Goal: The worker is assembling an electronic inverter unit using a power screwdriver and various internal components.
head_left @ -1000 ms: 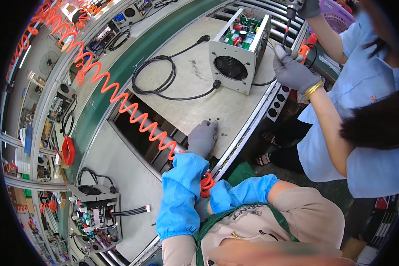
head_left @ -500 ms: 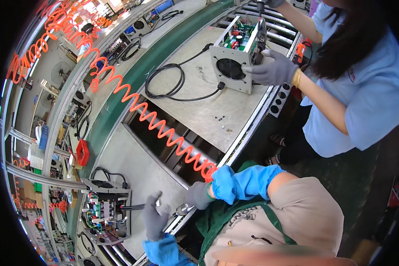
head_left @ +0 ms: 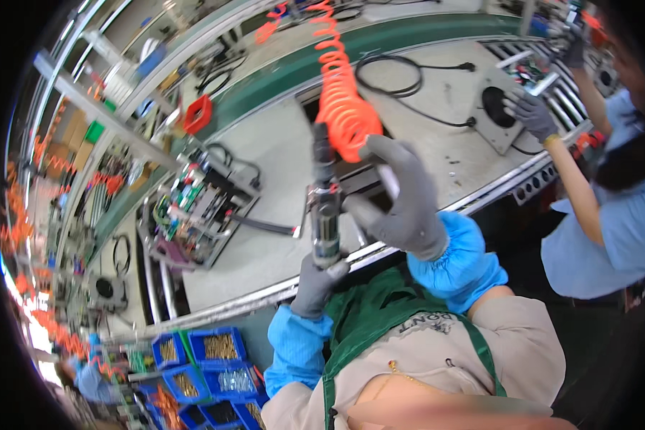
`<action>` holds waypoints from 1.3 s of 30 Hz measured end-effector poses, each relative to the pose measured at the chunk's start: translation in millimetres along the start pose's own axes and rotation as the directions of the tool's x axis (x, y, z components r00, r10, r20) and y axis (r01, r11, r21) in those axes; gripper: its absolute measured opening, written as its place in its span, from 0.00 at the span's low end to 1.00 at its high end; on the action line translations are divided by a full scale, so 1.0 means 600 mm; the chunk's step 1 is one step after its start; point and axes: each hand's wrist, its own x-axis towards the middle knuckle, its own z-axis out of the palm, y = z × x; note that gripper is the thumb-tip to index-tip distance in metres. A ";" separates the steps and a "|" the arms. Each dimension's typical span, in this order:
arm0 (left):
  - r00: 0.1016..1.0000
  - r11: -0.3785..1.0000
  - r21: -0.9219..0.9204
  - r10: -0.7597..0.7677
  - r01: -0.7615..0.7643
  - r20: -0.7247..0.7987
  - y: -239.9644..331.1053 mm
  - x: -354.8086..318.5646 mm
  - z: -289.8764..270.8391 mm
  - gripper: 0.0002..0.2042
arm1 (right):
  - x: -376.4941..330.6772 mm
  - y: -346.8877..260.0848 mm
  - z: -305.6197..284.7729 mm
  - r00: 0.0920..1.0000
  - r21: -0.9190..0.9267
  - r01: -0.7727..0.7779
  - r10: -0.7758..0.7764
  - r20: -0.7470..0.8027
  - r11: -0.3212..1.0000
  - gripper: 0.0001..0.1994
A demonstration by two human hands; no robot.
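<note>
Now the metal driver (head_left: 326, 222) is held pointing away from the body, just below and slightly left of the orange coiled hose (head_left: 351, 118). Its near end is clamped in the gloved left hand (head_left: 317, 288). And just below and right of the hose, the right hand (head_left: 412, 208) is seen blurred and spread apart, nothing visibly held; whether the hose is touched cannot be told. By its shiny barrel, the driver is judged stiff, fairly heavy, perhaps slippery, best gripped around the thick body, its narrower dark end left clear.
</note>
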 end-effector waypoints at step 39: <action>0.293 0.933 0.358 0.349 -0.023 -0.890 0.068 0.005 -0.575 0.28 | 0.046 0.176 0.344 0.243 0.226 -0.969 0.522 0.818 0.096 0.25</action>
